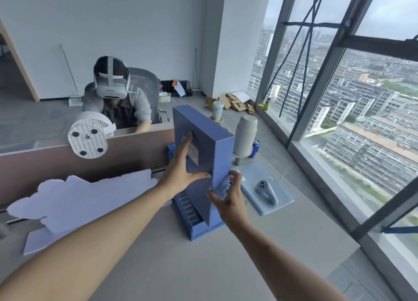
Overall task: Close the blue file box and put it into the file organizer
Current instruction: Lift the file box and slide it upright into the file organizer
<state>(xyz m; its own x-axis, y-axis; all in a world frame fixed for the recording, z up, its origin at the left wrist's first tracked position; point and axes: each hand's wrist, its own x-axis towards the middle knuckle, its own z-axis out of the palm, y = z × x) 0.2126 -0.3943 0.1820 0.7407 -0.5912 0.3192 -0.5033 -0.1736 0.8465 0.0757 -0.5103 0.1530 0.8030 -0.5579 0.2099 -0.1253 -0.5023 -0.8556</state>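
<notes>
On the grey bench [185,266], the blue file box [204,155] stands upright and closed, its lower end down in a slot of the blue file organizer [199,229], which sits near the low partition. The left hand [181,171] lies flat against the box's broad left face, fingers [187,142] spread and stretched upward with the thumb hooked toward the spine edge. The right hand [230,198] cups the narrow spine from the right, fingers [236,176] loosely curled and apart, touching it low down.
</notes>
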